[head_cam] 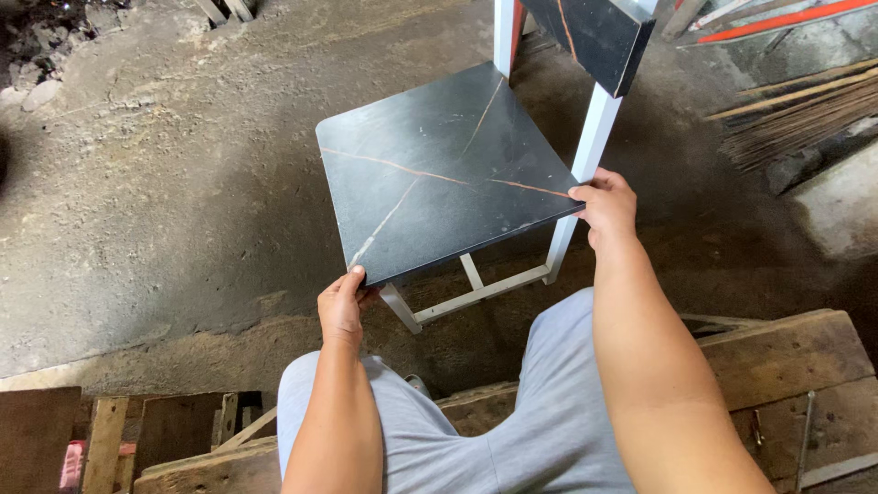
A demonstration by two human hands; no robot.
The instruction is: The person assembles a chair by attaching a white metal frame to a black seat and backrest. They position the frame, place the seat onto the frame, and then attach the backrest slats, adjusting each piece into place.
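A chair stands on the dirt floor in front of me. Its square seat [439, 165] is black with thin orange and white veins, and its backrest [594, 32] has the same black finish. The frame and legs [585, 155] are white metal. My left hand [341, 306] grips the seat's near left corner, thumb on top. My right hand [604, 206] holds the seat's near right corner beside the white upright. My knees in grey shorts [512, 421] are below the seat edge.
Grey, dusty concrete floor [165, 183] spreads to the left. Rough wooden boards [786, 357] lie under and beside me. A bundle of thin sticks [805, 110] and red and white bars [777, 18] lie at the upper right. Rubble sits at the top left.
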